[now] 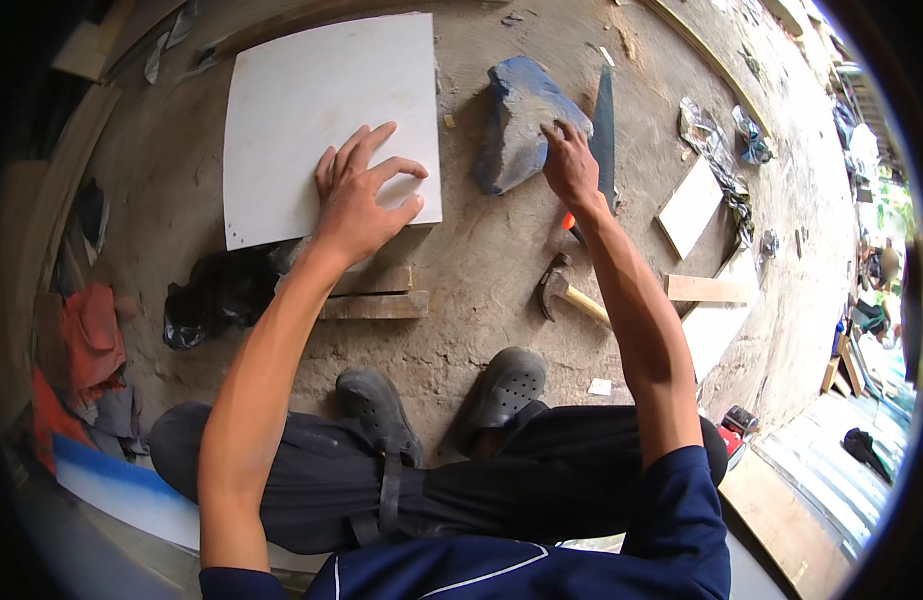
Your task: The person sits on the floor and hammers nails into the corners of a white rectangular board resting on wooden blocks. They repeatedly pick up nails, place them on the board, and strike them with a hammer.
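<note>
A large white board (331, 90) lies before me on the left, with a few small dark dots at its near left corner. My left hand (366, 195) is over its near right part, fingers spread, holding nothing. To the right sits a rough grey-blue stone-like block (521, 125). At its right side is my right hand (573, 165), thumb and fingers pinched together against its top; anything between the fingertips is too small to make out. Just beyond that hand lies a handsaw (605, 130) with an orange and black handle. A claw hammer (559, 285) with a wooden handle rests nearer me, partly behind my right forearm.
Wood strips (376, 304) and a black plastic bag (221, 295) lie by the board's near edge. On the right are a small pale panel (690, 208), a wood block (706, 289) and crumpled plastic (706, 130). My grey clogs (506, 390) stand on the dirty concrete floor.
</note>
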`<act>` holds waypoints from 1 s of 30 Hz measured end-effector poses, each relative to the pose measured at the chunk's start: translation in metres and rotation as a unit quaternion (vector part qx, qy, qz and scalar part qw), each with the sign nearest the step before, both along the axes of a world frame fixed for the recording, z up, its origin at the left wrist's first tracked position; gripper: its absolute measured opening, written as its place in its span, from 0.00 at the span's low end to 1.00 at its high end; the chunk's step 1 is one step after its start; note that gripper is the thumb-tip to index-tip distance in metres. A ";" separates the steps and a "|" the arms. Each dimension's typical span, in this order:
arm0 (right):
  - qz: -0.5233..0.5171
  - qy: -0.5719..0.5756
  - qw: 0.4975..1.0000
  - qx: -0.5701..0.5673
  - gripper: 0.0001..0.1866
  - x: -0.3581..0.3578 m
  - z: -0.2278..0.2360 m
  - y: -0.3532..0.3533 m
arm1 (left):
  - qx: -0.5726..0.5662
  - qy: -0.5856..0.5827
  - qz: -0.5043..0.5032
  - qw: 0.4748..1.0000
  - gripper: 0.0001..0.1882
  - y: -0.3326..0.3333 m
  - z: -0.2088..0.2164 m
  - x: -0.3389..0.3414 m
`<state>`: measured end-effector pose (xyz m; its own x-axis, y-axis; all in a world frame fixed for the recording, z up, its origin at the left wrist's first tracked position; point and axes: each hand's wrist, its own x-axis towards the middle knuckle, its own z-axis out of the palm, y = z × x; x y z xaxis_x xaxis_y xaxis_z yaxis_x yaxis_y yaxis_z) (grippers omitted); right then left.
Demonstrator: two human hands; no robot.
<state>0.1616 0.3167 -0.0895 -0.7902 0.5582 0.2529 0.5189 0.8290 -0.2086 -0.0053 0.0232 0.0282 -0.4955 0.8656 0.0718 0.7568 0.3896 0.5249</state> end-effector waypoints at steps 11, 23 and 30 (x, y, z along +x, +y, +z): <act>0.152 -0.072 0.985 0.019 0.09 -0.010 -0.003 0.038 | -0.028 -0.016 0.004 0.999 0.14 0.002 0.007 -0.001; 0.164 -0.009 0.986 -0.009 0.05 -0.016 0.014 0.036 | -0.028 -0.019 -0.003 0.999 0.13 0.005 0.010 0.002; 0.140 0.138 0.924 -0.327 0.09 -0.036 0.101 -0.035 | 0.000 -0.025 -0.004 1.000 0.14 0.004 0.015 0.001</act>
